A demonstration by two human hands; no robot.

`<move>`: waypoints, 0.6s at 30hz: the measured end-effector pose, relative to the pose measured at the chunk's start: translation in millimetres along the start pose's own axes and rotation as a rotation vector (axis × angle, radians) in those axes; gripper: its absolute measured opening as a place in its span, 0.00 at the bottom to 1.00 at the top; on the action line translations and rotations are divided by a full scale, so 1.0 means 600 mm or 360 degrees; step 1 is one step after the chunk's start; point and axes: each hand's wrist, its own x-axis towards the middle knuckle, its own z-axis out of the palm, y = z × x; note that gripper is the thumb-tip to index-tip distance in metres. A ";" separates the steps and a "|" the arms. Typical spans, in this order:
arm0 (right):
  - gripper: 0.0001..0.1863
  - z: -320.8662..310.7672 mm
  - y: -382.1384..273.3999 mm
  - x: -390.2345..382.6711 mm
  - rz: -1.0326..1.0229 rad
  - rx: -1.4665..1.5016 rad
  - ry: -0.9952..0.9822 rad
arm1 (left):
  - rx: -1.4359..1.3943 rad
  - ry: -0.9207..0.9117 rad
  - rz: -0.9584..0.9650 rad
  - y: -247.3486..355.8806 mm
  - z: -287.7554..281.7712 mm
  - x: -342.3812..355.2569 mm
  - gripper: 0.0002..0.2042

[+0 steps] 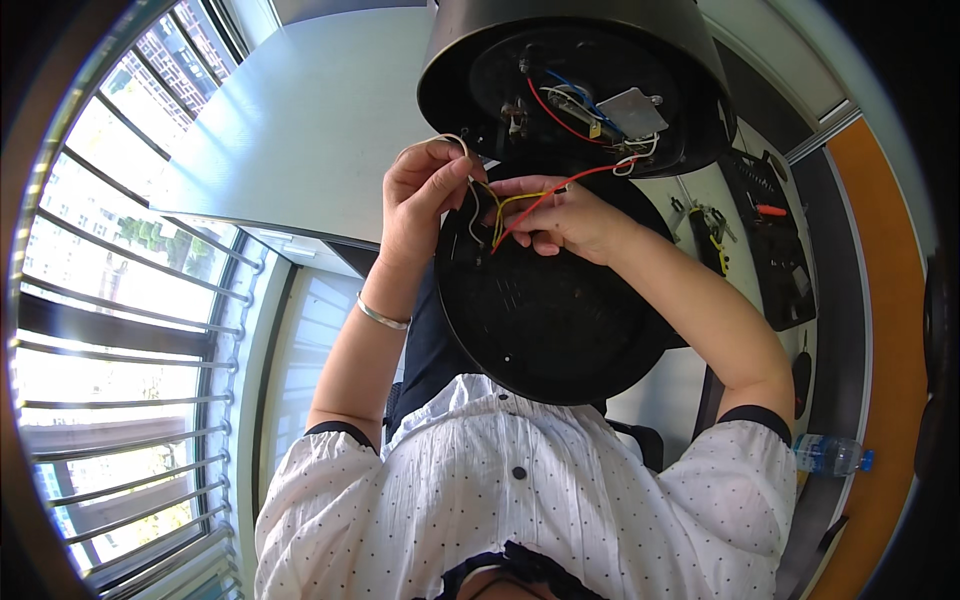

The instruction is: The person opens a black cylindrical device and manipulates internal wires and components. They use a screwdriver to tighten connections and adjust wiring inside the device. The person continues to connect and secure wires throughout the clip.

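A dark round appliance body [450, 40] is at the top, its open base showing red, blue and white wires [575, 95] and a metal plate [630, 110]. Below it, a black round cover [555, 330] rests over my lap, with red, yellow and white wires running between the two. My left hand [425, 195] pinches a white wire [450, 137] near the cover's upper left edge. Just right of it, my right hand [575, 225] has its fingers bent around the yellow wires [505, 200], beside the red wire [595, 170]. The exact contact at the fingertips is too small to tell.
A pale cabinet top [270, 120] is at the upper left, beside a barred window [110, 340]. On the right, pliers and other tools [715, 240] lie on a light worktop, next to a black tool case [770, 280]. A plastic bottle [830, 455] is at the lower right.
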 end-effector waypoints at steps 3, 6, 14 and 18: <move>0.19 0.007 -0.004 0.002 0.0066 -0.0016 0.0120 | -0.0035 0.0014 -0.0017 0.001 0.000 0.000 0.04; 0.14 0.012 -0.005 0.002 0.0061 -0.0099 0.0231 | -0.0127 0.0068 -0.0061 0.004 0.005 0.000 0.04; 0.12 0.021 -0.003 -0.012 -0.0175 -0.0241 0.0429 | -0.0033 0.0103 -0.0102 0.009 0.006 -0.001 0.04; 0.12 0.017 0.002 -0.013 -0.0234 -0.0119 0.0508 | 0.0104 0.0183 -0.0056 0.011 0.013 -0.003 0.04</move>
